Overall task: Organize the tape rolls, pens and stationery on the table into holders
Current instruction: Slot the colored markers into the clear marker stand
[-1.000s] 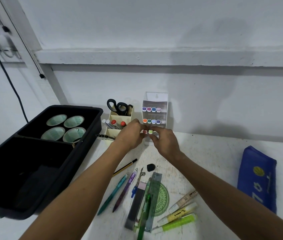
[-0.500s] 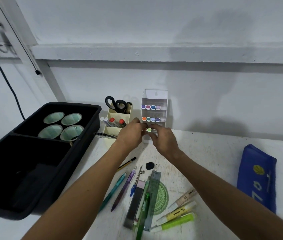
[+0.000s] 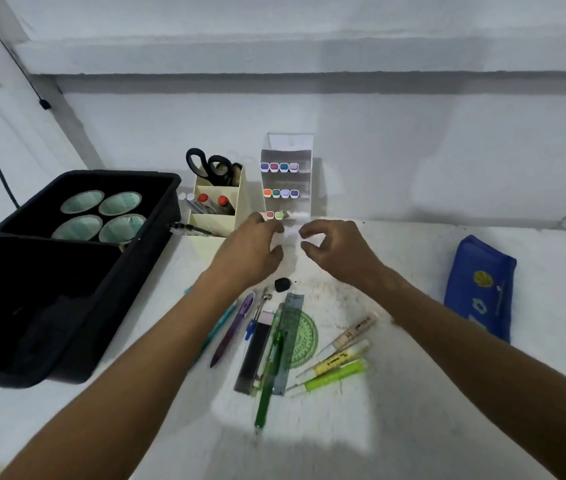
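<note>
Fingers: both hands hover in front of the clear marker rack's bottom tier; the left hand (image 3: 252,249) has loosely curled fingers with nothing in them, the right hand (image 3: 338,249) has thumb and forefinger apart, also holding nothing.
Marker rack (image 3: 286,181): clear, 3 tiers, upright against the wall; the top tier shows 4 coloured marker ends, the middle tier 4, the bottom tier 2 at its left side (a red and a green one), with a dark blurred shape beside them that I cannot make out.
Cream holder (image 3: 219,211): stepped compartments just left of the rack; black-handled scissors (image 3: 210,168) stand in the back one, red-capped and white-capped pens in the middle one, dark pens (image 3: 191,230) stick out leftward from the front one.
Black bin (image 3: 67,271): 2 sections on the table's left; the far section holds 4 tape rolls (image 3: 103,216) lying flat in a 2 by 2 block; the near section is too dark to read.
Loose on the table (image 3: 413,410): a teal pen, a purple pen (image 3: 233,329), a green pen (image 3: 267,379), a ruler, a green protractor (image 3: 304,339), 3 highlighters (image 3: 340,358), a small black eraser (image 3: 282,284).
Blue pouch (image 3: 477,289): lies at the right, well apart from the rest.
Writing: the highlighters carry dark print and the pouch a yellow emblem; neither is legible.
</note>
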